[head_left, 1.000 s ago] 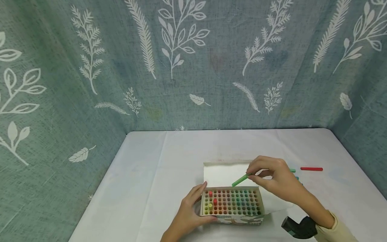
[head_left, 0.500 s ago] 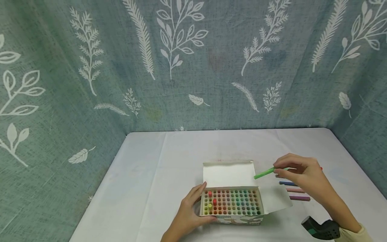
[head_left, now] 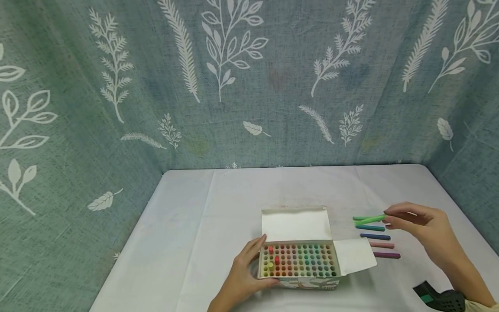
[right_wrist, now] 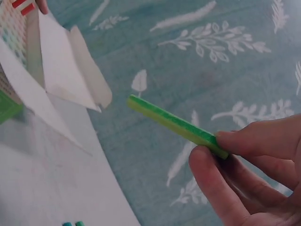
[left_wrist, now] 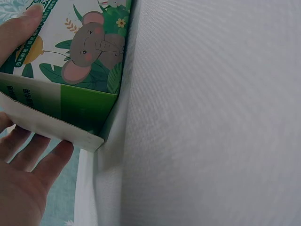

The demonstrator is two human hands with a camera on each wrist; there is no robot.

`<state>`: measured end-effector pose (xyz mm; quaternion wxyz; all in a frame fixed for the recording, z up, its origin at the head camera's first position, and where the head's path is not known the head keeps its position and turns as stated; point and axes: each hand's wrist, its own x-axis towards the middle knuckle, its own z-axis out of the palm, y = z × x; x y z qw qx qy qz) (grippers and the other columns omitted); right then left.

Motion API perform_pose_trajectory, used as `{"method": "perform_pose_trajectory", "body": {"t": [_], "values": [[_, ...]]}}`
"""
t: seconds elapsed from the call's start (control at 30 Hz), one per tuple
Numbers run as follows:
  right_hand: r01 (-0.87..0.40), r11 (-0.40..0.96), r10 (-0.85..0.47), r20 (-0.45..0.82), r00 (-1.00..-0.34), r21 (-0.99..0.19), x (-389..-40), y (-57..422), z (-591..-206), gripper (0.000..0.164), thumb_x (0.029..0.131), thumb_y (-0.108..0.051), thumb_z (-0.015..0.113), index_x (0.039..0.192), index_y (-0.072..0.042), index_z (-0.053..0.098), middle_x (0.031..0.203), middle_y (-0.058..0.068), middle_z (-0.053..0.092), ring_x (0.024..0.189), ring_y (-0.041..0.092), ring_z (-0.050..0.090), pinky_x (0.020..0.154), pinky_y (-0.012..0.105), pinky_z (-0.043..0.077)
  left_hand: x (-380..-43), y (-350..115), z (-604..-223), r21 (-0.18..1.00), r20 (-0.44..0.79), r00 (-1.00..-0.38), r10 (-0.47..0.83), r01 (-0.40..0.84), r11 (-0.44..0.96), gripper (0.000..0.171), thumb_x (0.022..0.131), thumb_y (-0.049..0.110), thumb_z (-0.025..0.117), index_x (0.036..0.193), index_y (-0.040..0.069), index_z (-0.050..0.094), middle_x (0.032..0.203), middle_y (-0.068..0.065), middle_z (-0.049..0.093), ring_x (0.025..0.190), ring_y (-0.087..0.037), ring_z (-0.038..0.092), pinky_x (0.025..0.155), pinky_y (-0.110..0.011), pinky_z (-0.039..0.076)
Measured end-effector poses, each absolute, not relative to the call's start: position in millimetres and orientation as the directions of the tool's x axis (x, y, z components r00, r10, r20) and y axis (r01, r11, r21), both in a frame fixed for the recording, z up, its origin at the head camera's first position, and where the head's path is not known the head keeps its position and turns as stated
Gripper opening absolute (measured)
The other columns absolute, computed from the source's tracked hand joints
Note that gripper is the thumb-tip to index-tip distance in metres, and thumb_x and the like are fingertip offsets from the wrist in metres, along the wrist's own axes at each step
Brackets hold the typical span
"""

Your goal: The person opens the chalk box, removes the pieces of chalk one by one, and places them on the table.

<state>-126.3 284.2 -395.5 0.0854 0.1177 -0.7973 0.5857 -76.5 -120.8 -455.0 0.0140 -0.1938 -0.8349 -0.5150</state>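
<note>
My right hand (head_left: 425,225) pinches one end of a light green chalk stick (right_wrist: 174,123) between thumb and fingertips. In the head view, that stick hangs over a row of chalk sticks, overlapping a darker green chalk stick (head_left: 358,218) and a teal one (head_left: 370,228). My left hand (head_left: 243,273) grips the left end of an open cardboard chalk box (head_left: 308,284), thumb on the printed front and fingers along the side flap (left_wrist: 51,123). Inside, a sheet of many holes holds two red chalk sticks (head_left: 277,260) and a yellow one (head_left: 270,265).
Blue (head_left: 375,237), pink (head_left: 383,245) and purple (head_left: 387,255) chalk sticks lie right of the box. Its white lid (head_left: 295,225) leans back and a side flap (head_left: 354,256) spreads right. A leaf-patterned curtain (head_left: 234,86) stands behind the white-covered table (head_left: 202,242).
My right hand has carried the light green chalk from over the box rightward to the row of sticks, uncovering several of them and covering the red one. My left hand stays on the box.
</note>
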Motion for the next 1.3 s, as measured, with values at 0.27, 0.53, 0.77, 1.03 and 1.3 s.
{"method": "perform_pose_trajectory", "body": {"t": [0.27, 0.53, 0.77, 1.03, 1.3], "values": [[-0.244, 0.376, 0.0, 0.264, -0.965, -0.894, -130.3, 310.0, -413.0, 0.021, 0.09, 0.001, 0.061, 0.109, 0.008, 0.063, 0.099, -0.003, 0.068, 0.08, 0.012, 0.068, 0.069, 0.018, 0.055, -75.9, -121.2, -455.1, 0.852, 0.221, -0.926, 0.305, 0.336, 0.401, 0.096, 0.064, 0.021, 0.089, 0.144, 0.002, 0.038, 0.138, -0.013, 0.045, 0.126, -0.033, 0.044, 0.096, -0.044, 0.046], [-0.248, 0.21, 0.048, 0.264, -0.963, -0.946, -133.2, 331.4, -428.5, 0.019, 0.089, 0.006, 0.061, 0.107, 0.006, 0.066, 0.095, -0.004, 0.069, 0.076, 0.011, 0.067, 0.068, 0.02, 0.055, -76.6, -120.8, -457.1, 0.865, 0.212, -0.928, 0.305, 0.324, 0.384, 0.097, 0.065, 0.021, 0.088, 0.145, 0.004, 0.037, 0.139, -0.012, 0.043, 0.126, -0.033, 0.044, 0.096, -0.042, 0.047], [-0.223, 0.013, 0.09, 0.223, -0.971, -0.975, -137.3, 342.3, -439.5, 0.018, 0.088, 0.007, 0.06, 0.104, 0.001, 0.069, 0.093, -0.003, 0.068, 0.074, 0.012, 0.069, 0.066, 0.021, 0.056, -76.6, -121.4, -457.3, 0.859, 0.226, -0.927, 0.3, 0.335, 0.388, 0.097, 0.064, 0.022, 0.089, 0.144, 0.003, 0.037, 0.139, -0.013, 0.043, 0.125, -0.033, 0.045, 0.096, -0.041, 0.047], [-0.075, -0.148, 0.153, 0.052, -0.987, -0.986, -140.3, 352.3, -451.5, 0.014, 0.088, 0.0, 0.064, 0.096, -0.007, 0.073, 0.091, -0.005, 0.067, 0.074, 0.011, 0.069, 0.064, 0.024, 0.057, -75.2, -121.5, -457.5, 0.867, 0.212, -0.929, 0.303, 0.322, 0.379, 0.096, 0.065, 0.022, 0.088, 0.145, 0.004, 0.037, 0.14, -0.013, 0.043, 0.126, -0.033, 0.043, 0.097, -0.043, 0.045], [0.092, -0.165, 0.22, -0.128, -0.967, -0.982, -145.5, 368.0, -475.2, 0.013, 0.087, -0.006, 0.068, 0.091, -0.017, 0.072, 0.086, -0.011, 0.066, 0.072, 0.008, 0.068, 0.063, 0.021, 0.056, -74.8, -120.5, -457.6, 0.859, 0.235, -0.923, 0.305, 0.344, 0.379, 0.096, 0.065, 0.021, 0.088, 0.144, 0.003, 0.037, 0.139, -0.014, 0.043, 0.125, -0.035, 0.044, 0.095, -0.043, 0.047]]}}
